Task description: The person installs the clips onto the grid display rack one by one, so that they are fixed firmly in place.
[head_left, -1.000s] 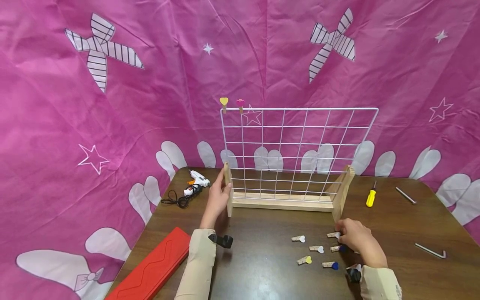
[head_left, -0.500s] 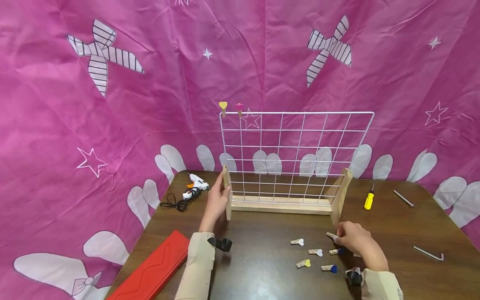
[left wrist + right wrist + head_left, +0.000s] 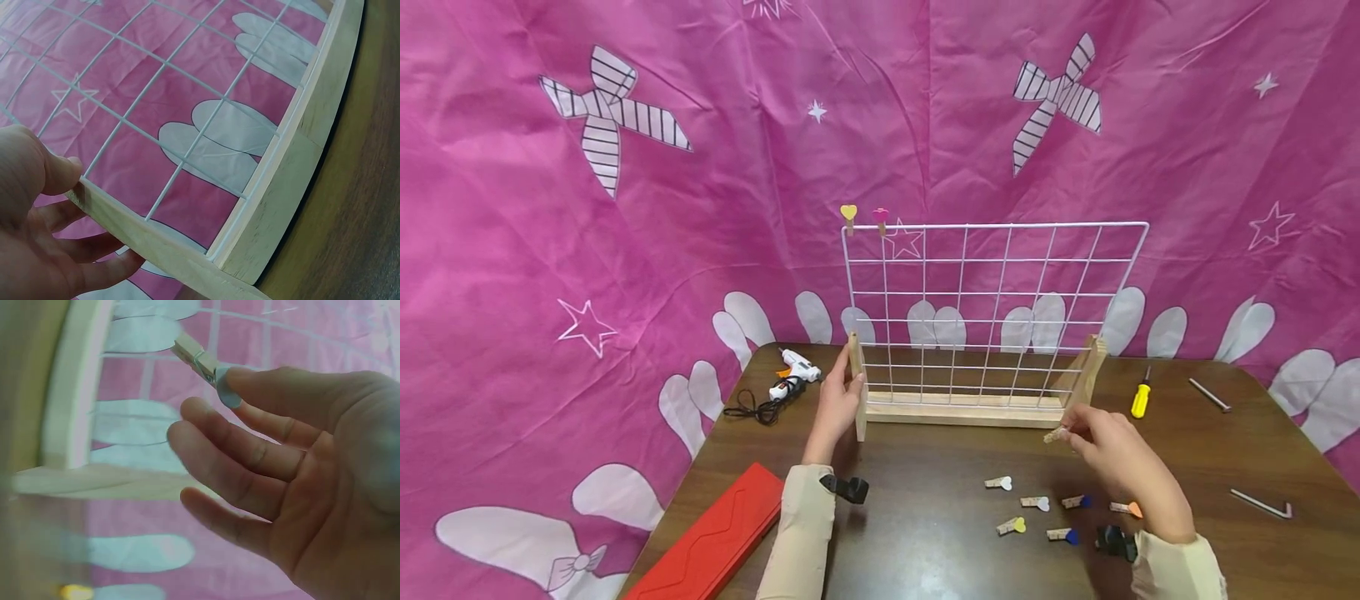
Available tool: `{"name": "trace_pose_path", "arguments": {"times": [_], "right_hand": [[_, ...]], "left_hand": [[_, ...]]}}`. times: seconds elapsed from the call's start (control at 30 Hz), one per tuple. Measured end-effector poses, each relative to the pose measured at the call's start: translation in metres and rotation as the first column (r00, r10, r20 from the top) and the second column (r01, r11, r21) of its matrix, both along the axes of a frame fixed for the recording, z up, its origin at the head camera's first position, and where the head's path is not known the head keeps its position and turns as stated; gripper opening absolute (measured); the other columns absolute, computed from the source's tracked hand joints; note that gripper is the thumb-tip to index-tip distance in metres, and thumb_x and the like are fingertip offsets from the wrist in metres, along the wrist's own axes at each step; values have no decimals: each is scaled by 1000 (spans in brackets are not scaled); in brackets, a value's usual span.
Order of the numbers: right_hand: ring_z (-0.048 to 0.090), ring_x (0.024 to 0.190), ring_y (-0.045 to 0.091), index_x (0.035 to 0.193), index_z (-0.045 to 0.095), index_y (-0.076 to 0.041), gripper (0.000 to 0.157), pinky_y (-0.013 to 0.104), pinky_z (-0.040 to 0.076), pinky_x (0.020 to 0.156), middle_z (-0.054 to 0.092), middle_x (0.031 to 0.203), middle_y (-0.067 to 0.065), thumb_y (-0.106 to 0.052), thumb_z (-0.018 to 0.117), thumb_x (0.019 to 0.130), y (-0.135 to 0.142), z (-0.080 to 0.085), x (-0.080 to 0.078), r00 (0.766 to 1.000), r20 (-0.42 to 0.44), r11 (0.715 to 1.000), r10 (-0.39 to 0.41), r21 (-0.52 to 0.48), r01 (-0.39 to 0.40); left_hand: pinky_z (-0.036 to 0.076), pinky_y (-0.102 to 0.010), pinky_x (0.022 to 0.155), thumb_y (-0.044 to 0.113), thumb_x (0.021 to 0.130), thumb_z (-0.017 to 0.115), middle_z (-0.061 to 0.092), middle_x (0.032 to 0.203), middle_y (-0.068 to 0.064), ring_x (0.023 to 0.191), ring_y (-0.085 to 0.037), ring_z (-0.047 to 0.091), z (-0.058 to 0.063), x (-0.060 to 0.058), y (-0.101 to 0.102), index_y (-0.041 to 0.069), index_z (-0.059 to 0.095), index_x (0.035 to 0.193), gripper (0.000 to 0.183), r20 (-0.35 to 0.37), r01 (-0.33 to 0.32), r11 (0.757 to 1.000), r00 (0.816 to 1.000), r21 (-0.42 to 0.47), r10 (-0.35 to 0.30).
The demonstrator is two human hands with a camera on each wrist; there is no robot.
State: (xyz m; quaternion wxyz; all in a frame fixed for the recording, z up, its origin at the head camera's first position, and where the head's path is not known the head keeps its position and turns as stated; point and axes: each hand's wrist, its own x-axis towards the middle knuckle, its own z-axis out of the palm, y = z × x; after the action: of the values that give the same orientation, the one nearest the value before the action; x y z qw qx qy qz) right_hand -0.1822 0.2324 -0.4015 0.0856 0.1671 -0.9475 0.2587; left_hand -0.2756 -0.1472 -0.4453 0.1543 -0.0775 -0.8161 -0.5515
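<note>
A white wire grid (image 3: 988, 226) stands upright in a wooden base (image 3: 962, 412). My left hand (image 3: 837, 407) grips the base's left side post (image 3: 147, 240), thumb on its upper end and fingers round the outer side in the left wrist view. Off the tabletop, near the right post (image 3: 1088, 371), my right hand (image 3: 1120, 450) pinches a small wooden clothespin (image 3: 195, 356) between thumb and index finger by its pale heart. Its other fingers are loosely bent. A yellow heart clothespin (image 3: 848, 215) and a pink one (image 3: 881, 219) are clipped on the grid's top left.
Several heart clothespins lie in front, among them a yellow one (image 3: 1011, 526) and an orange one (image 3: 1126, 509). A glue gun (image 3: 796, 369) and red case (image 3: 711, 533) are left; a yellow screwdriver (image 3: 1141, 398), hex key (image 3: 1262, 503) and metal rod (image 3: 1210, 395) are right.
My right hand has picked up a clothespin from the table and lifted it toward the right post, uncovering the orange one. My left hand keeps its hold on the left post.
</note>
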Motion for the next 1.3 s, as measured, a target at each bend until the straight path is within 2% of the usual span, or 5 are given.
{"name": "trace_pose_path", "arguments": {"times": [0.33,0.5,0.67,1.0,1.3], "right_hand": [[48,54,2,80,59,-10,12,26,40,51,57,62,-12,-6,70,78,-20,56,-5,979,-183,993,85,97,-69],[47,56,2,81,61,-10,8,25,40,52,57,65,-12,-7,69,80,-33,82,-11,970,-176,981,166,131,-144],[47,60,5,85,61,-9,9,27,42,56,55,68,-10,-1,63,82,-46,111,-17,940,-224,961,258,157,-226],[52,66,11,88,59,-13,12,31,42,60,59,75,-5,-1,59,84,-75,179,-28,902,-338,958,268,192,-213],[52,68,16,85,59,-13,8,35,40,59,59,77,-3,-5,58,84,-116,238,-42,876,-415,961,245,224,-163]], "left_hand": [[53,-43,77,5,93,51,48,131,-22,102,-32,58,0,-1,-1,22,27,147,61,-9,2,1000,1000,-17,-2],[53,-43,77,6,93,52,50,129,-22,99,-31,59,0,-1,-2,22,28,147,61,-11,0,1000,1000,-21,0],[53,-42,76,5,93,52,51,126,-24,96,-31,60,-1,-2,-3,21,28,146,61,-18,0,1000,1000,-25,-1],[53,-42,78,5,93,52,48,131,-20,100,-30,58,-2,-1,-3,16,28,146,60,-14,-12,999,1000,-47,11],[53,-44,74,5,92,52,53,121,-27,93,-33,61,-1,1,-3,21,29,146,61,-51,4,999,999,-37,-6]]}}
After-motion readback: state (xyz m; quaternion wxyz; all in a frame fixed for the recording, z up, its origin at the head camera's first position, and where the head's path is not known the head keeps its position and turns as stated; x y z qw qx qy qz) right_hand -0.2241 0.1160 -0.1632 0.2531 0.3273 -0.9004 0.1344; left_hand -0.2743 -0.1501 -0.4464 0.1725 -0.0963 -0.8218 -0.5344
